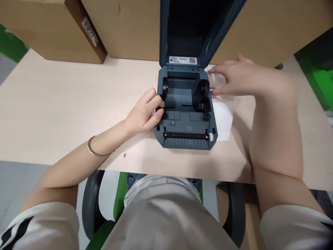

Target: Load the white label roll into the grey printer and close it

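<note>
A dark blue-grey printer [178,119] stands on the table with its lid [163,34] raised at the back. Inside are two black roll holders, a black roller [186,135] and a white gear [211,137]. My left hand [145,113] grips the left edge of the printer, its fingers curled over the rim. On the right side, my right hand [229,78] has its fingers spread beside the back of the printer, over white paper [223,116] that lies partly under the printer. A translucent piece [217,80] lies between its thumb and fingers; whether they hold it is unclear.
Cardboard boxes stand behind the printer and at the back left [49,31]. The pale wooden table [65,104] ends at its front edge near my body. Chair armrests [91,205] are below that edge. A small dark mark is on the table left of the printer.
</note>
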